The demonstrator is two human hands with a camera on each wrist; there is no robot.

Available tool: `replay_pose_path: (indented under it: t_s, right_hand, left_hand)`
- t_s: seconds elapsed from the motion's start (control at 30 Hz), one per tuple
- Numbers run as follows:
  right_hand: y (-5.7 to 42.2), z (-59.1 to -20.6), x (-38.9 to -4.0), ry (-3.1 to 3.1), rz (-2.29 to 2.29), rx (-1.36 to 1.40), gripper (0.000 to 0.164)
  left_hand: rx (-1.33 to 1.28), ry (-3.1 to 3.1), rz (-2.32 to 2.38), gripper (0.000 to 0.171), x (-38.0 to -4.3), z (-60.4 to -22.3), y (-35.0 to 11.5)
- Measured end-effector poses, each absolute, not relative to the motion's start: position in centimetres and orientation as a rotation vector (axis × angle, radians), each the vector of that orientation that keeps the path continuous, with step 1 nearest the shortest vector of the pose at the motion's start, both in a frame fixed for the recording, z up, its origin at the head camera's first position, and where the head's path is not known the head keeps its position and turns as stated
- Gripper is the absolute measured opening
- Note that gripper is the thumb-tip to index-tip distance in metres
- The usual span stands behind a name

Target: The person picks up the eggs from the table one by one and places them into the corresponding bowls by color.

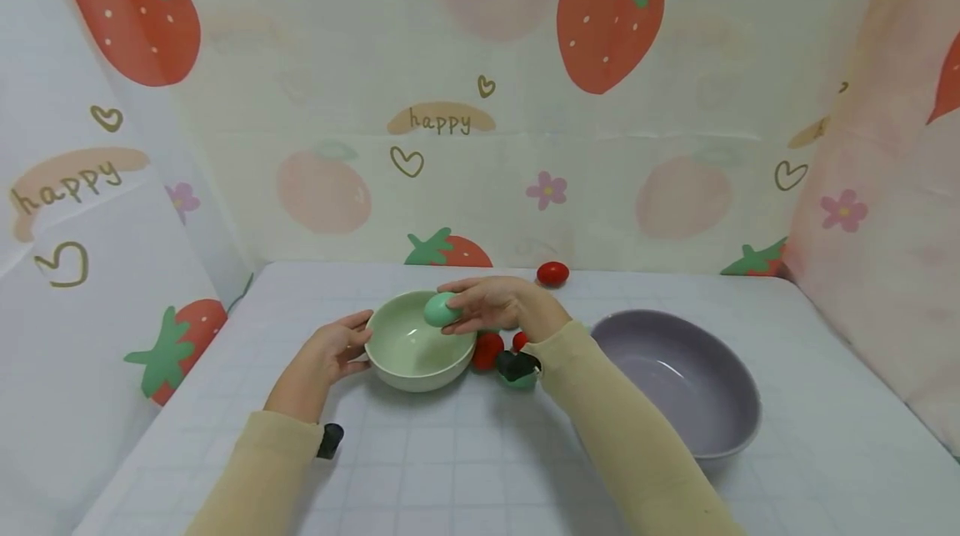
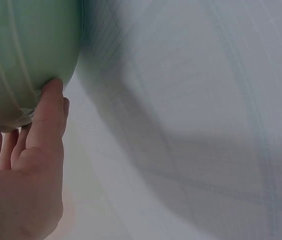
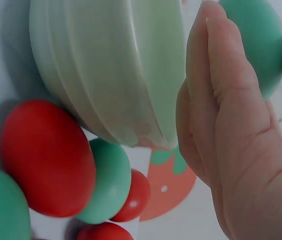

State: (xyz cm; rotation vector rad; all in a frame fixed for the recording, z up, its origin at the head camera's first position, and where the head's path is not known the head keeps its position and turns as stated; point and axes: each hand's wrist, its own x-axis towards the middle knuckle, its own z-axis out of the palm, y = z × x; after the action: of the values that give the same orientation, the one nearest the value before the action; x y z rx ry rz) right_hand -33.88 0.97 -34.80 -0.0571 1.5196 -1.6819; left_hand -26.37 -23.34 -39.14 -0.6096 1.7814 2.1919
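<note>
A pale green bowl (image 1: 420, 344) stands left of the table's middle. My left hand (image 1: 327, 359) holds its left side, fingers and thumb spread along the outer wall (image 2: 31, 55). My right hand (image 1: 491, 303) pinches a green egg (image 1: 441, 309) between fingers and thumb, over the bowl's right part. The right wrist view shows this egg (image 3: 260, 45) beside the bowl's rim. Close to the right of the bowl lie several loose eggs, among them a red egg (image 3: 48, 157) and a green egg (image 3: 108, 180). The right wrist partly hides them in the head view.
A large purple-grey basin (image 1: 682, 386) stands at the right, partly behind my right sleeve (image 1: 622, 419). Another red egg (image 1: 552, 273) lies near the table's back edge. A strawberry-printed cloth (image 1: 487, 186) hangs behind the table.
</note>
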Motion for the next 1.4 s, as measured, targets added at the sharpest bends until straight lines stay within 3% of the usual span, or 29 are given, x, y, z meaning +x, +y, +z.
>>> replay_pose_path:
  t_s: [0.63,0.9,1.17,1.4]
  right_hand:
    - [-4.3,-37.0,-33.2,1.548,-1.555,-0.094,0.046]
    - [-5.9,-39.0,-33.1,1.659,-1.487,0.049,0.012]
    - [-6.5,-39.7,-32.8,1.809,-1.377,-0.005,0.03]
    - [-6.3,-39.2,-32.5,1.832,-1.375,0.028,0.027]
  left_hand:
    - [-0.612,1.792,2.196,0.055,-26.3,-39.3,-23.8]
    - [-0.519,1.855,2.192,0.055,-26.2,-39.5,-23.5]
    - [-0.544,1.848,2.193,0.053,-26.2,-39.3,-23.2]
    - [-0.557,1.841,2.184,0.053,-26.2,-39.2,-23.0]
